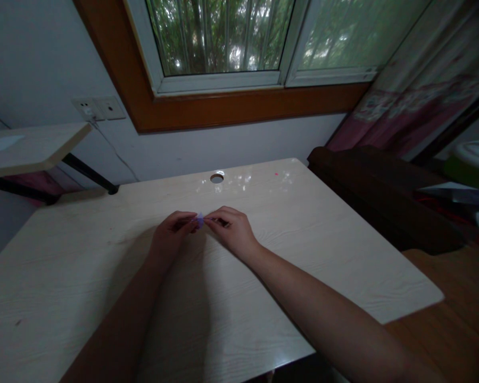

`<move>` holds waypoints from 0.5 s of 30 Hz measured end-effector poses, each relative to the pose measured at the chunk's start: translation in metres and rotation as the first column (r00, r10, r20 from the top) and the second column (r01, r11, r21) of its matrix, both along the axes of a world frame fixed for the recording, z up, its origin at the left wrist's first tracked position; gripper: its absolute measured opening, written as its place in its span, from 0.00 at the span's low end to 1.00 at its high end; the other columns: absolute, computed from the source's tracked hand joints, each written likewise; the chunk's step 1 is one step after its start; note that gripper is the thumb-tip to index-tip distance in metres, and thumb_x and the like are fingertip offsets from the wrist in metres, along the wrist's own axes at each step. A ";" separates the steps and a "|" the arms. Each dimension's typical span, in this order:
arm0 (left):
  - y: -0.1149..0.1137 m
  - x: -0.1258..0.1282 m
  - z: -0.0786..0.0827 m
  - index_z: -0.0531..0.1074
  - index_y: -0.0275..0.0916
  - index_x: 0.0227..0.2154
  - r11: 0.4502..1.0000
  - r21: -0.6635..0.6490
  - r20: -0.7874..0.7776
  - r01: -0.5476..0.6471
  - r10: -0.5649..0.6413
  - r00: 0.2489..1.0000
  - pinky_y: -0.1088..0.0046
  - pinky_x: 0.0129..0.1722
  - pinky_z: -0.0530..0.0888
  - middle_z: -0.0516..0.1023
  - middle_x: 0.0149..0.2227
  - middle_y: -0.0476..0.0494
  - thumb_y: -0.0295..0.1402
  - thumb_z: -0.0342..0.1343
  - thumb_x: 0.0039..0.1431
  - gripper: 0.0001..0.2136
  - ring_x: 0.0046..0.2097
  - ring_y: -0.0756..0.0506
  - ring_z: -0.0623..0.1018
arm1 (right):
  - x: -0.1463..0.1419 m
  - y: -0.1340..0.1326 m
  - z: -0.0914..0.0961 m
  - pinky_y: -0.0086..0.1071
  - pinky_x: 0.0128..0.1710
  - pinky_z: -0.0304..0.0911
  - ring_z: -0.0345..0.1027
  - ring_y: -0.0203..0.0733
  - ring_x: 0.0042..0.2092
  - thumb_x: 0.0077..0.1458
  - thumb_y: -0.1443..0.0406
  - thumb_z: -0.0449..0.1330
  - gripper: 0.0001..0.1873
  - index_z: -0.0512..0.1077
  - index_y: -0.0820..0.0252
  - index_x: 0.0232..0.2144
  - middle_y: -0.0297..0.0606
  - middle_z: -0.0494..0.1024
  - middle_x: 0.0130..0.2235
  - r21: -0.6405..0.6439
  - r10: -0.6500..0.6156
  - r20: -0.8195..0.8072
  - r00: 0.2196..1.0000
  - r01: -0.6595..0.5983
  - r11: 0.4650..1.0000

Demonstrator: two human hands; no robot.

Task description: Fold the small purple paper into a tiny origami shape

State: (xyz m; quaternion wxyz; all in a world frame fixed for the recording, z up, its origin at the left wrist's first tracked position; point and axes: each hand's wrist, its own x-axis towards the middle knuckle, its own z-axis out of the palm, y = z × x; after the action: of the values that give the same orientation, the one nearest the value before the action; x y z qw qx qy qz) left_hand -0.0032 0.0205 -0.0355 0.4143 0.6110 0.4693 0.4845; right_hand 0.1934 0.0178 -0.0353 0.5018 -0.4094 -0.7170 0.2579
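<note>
A small, light purple piece [200, 219], thin like folded paper or film, is pinched between both hands above the middle of the table. Its exact kind is too small to make out. My left hand [173, 230] grips it from the left with thumb and forefinger pressed together. From the right, the thumb and fingertips of my right hand [233, 227] close on its other edge. Fingers cover part of the piece on both sides. Beneath the hands lies the pale wood-grain table [303, 255].
A round cable hole [217, 178] sits near the table's back edge. At left, a raised shelf [35, 146] stands on black legs. Behind are a wall socket [99, 108] with a cord and a window [223, 37]. Dark wooden furniture [367, 197] adjoins the right side.
</note>
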 end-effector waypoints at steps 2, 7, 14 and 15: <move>0.001 0.001 -0.001 0.77 0.39 0.41 0.999 -0.036 0.028 -0.020 0.021 0.999 0.70 0.36 0.78 0.81 0.33 0.45 0.41 0.66 0.52 0.16 0.31 0.48 0.79 | 0.000 0.000 0.001 0.29 0.32 0.63 0.70 0.36 0.32 0.58 0.64 0.64 0.05 0.81 0.56 0.36 0.37 0.79 0.32 -0.001 -0.021 0.002 1.000 0.021 1.000; 0.003 0.002 -0.002 0.75 0.38 0.42 0.999 -0.039 0.045 -0.011 0.013 0.999 0.68 0.35 0.78 0.81 0.33 0.45 0.44 0.67 0.50 0.19 0.31 0.47 0.80 | 0.000 0.000 0.002 0.30 0.33 0.63 0.69 0.36 0.32 0.58 0.64 0.64 0.05 0.81 0.57 0.35 0.37 0.78 0.32 0.000 -0.040 0.002 0.999 0.040 0.999; 0.002 0.002 0.002 0.77 0.38 0.39 0.999 -0.038 -0.037 -0.008 0.007 0.999 0.68 0.36 0.78 0.81 0.31 0.45 0.45 0.65 0.52 0.17 0.32 0.46 0.81 | 0.001 0.000 0.001 0.29 0.33 0.63 0.70 0.36 0.33 0.59 0.62 0.63 0.07 0.80 0.56 0.37 0.37 0.79 0.33 -0.017 -0.012 0.019 1.000 0.012 1.000; 0.002 0.002 0.002 0.77 0.38 0.39 0.999 -0.037 -0.035 -0.009 0.008 0.999 0.68 0.36 0.78 0.81 0.31 0.45 0.45 0.65 0.52 0.17 0.32 0.46 0.81 | 0.001 0.000 0.001 0.29 0.33 0.63 0.70 0.36 0.33 0.59 0.62 0.63 0.07 0.80 0.55 0.37 0.37 0.79 0.33 -0.020 -0.007 0.021 1.000 0.007 1.000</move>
State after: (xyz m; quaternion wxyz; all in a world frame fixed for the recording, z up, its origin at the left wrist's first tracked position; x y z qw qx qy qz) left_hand -0.0013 0.0230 -0.0333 0.4152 0.6098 0.4878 0.4668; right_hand 0.1943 0.0179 -0.0347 0.4912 -0.4196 -0.7180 0.2590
